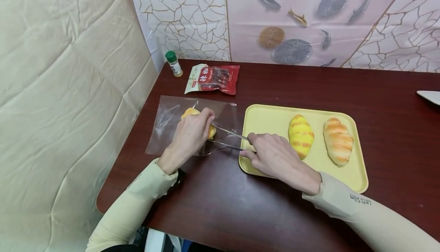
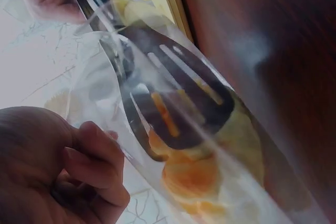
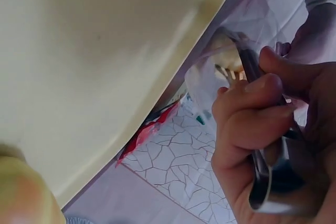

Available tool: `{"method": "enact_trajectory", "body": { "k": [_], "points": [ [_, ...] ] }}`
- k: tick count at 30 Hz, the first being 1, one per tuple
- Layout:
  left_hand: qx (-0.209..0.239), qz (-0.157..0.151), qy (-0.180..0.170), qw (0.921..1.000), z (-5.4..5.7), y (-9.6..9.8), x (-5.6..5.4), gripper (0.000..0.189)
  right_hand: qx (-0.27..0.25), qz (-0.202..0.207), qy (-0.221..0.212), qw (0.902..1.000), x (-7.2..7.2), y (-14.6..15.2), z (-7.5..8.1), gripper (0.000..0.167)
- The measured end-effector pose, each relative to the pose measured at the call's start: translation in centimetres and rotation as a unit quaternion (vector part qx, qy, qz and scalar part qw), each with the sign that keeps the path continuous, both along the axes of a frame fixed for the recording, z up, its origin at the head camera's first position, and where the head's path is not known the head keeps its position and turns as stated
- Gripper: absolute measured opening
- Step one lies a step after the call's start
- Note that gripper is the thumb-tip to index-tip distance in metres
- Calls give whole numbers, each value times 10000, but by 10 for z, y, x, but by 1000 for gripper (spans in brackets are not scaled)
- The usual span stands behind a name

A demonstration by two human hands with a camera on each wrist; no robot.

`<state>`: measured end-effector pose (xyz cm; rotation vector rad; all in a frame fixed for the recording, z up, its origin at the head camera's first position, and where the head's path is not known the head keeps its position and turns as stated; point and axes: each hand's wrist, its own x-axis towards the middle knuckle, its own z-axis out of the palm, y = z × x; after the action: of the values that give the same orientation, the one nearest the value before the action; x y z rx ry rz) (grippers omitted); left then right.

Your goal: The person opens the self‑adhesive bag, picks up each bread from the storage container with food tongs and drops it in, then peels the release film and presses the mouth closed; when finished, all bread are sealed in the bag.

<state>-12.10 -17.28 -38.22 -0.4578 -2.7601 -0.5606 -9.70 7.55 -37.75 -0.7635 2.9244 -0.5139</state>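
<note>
In the head view my right hand [image 1: 275,154] grips metal food tongs [image 1: 231,133] over the left edge of the tray. Their slotted ends [image 2: 184,95] are inside a clear plastic bag [image 1: 164,128], against a golden bread roll [image 2: 191,177], as the left wrist view shows. My left hand [image 1: 190,133], fingers curled, pinches the film at the bag's side and covers much of the roll from above. The right wrist view shows fingers [image 3: 252,129] wrapped round the tong arms near their bent end.
A yellow tray [image 1: 268,120] on the right bears a yellow bread roll [image 1: 301,137] and a paler striped one [image 1: 338,142]. Behind the bag lie a red-and-white food packet [image 1: 213,78] and a green-capped shaker bottle [image 1: 174,65]. A white object [image 1: 429,96] shows at the far right.
</note>
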Motion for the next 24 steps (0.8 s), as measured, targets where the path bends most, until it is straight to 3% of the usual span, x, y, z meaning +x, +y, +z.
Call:
{"method": "enact_trajectory", "body": {
  "k": [7,12,16,19,22,24],
  "points": [
    [142,-358,-44,9992,-2,1,1,15,-163,164,36,9997,-12,0,-4,35],
    [335,-569,17,9978,-11,0,-1,18,-213,187,-177,9994,-20,1,-5,33],
    [142,-604,201,9979,-27,-2,-6,20,-221,184,-327,9991,-25,-1,-5,33],
    [59,-530,304,9981,-25,0,-6,18,-248,175,-377,9988,-28,-2,-4,32],
    [160,-514,166,9984,-9,5,0,15,-302,191,-446,9984,-30,-4,-3,31],
    [219,-563,110,9981,-5,6,1,14,-328,215,-499,9980,-31,-6,-1,30]
  ]
}}
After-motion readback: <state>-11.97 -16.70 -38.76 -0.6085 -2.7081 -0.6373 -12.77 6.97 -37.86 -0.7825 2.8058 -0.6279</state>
